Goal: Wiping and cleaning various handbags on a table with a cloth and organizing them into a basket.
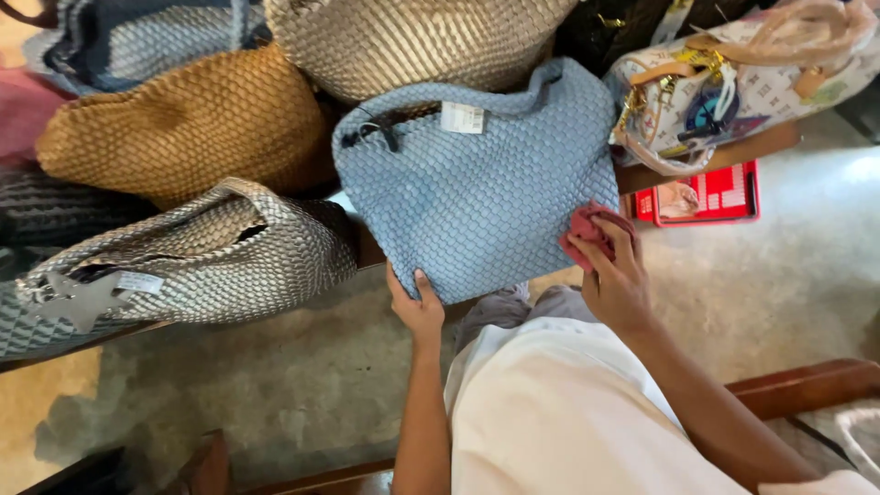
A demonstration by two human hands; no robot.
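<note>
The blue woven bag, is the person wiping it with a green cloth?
No, the cloth in the right hand pressed on the light blue woven bag is red, not green.

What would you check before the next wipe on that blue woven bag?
1. Left hand steadies the blue woven bag at its bottom edge: ok.
2. Right hand holds the red cloth against the bag's right side: ok.
3. White tag at the bag's top lies apart from the cloth: ok.
4. Silver woven bag beside it does not cover the blue one: ok.
5. Cloth clean enough: cannot tell.
</note>
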